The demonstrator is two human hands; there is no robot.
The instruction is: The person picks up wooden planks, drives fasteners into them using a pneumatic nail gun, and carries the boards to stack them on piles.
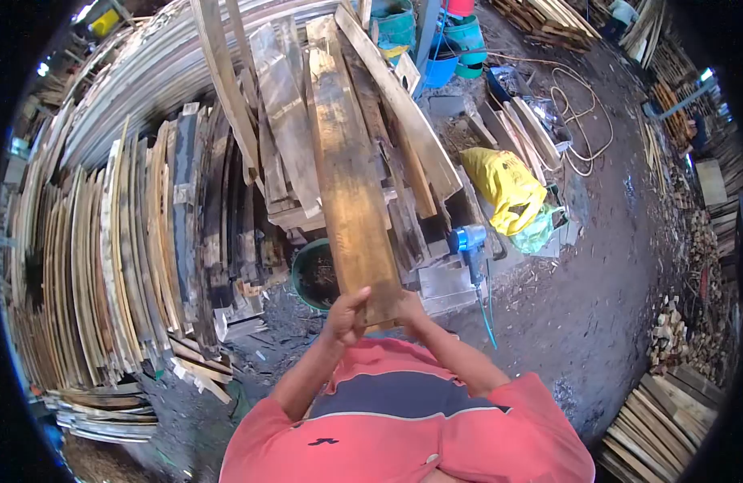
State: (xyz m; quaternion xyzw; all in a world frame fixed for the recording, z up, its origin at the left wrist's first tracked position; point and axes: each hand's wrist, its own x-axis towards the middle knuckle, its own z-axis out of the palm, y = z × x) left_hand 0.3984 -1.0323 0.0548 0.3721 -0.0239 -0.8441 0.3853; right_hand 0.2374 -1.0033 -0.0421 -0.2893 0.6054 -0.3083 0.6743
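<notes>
A long, worn wooden plank [351, 193] with dark stains stretches from my body toward the top of the view. My left hand [349, 315] grips its near end at the left edge, thumb on the upper face. At the right edge of the same end, my right hand [408, 310] holds on, its fingers mostly hidden by the wood. Beneath and around the plank lie other boards, among them a grey board [287, 113] to the left and a pale board [404, 105] slanting down to the right. The plank's far end reaches over this pile.
A blue air nail gun [468, 239] with a thin hose stands right of the pile, near a yellow bag [504, 187]. A green bucket [307, 291] is below the plank. Stacked planks [90, 258] fill the left. Blue buckets [441, 66] stand at the back.
</notes>
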